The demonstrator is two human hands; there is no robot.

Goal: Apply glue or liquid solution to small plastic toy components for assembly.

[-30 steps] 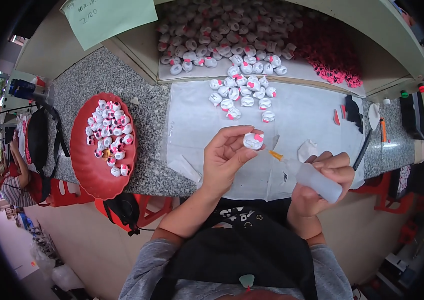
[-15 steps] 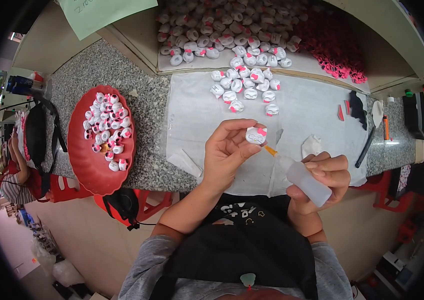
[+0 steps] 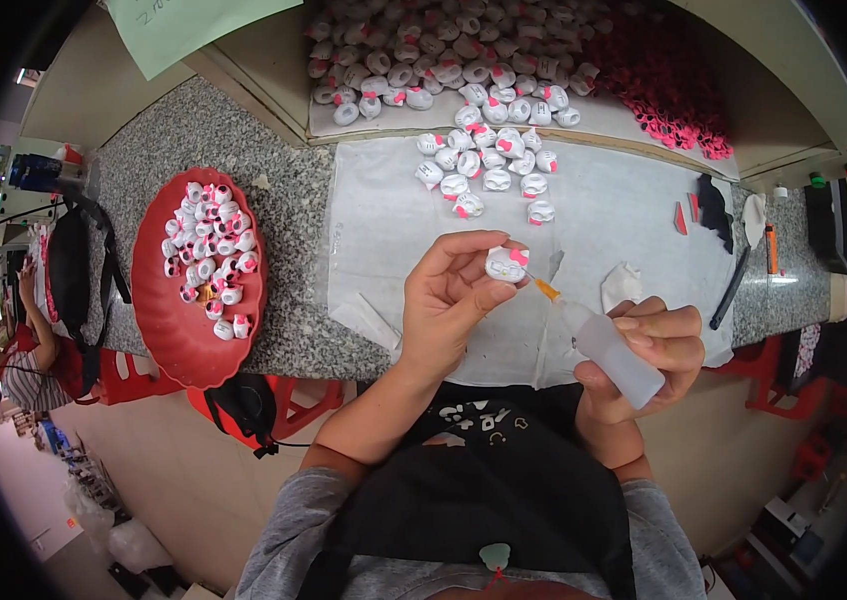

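Between thumb and fingers, my left hand [image 3: 451, 302] pinches a small white cat-shaped doll head [image 3: 507, 264] with a pink bow, its face turned up. My right hand [image 3: 656, 358] is wrapped around a translucent white squeeze bottle [image 3: 617, 356], tilted toward the head. The bottle's orange needle tip [image 3: 547, 289] points up and left, its thin end at or very close to the head's lower right edge; contact is too small to make out. Beyond my hands, several similar white heads [image 3: 496, 180] lie loosely on a white sheet [image 3: 384, 230].
A red scalloped dish [image 3: 151, 300] with pink-and-white pieces stands on the left of the speckled counter [image 3: 294, 250]. On the shelf at the back lie many white heads [image 3: 444, 50] and a pink heap [image 3: 659, 100]. A black-handled tool [image 3: 731, 288] and orange pen [image 3: 772, 249] lie at right. Another person [image 3: 19, 365] sits far left.
The doll head has been turned slightly in my left fingers and shifted a little left. The needle tip now sits by its right side rather than under its lower edge.
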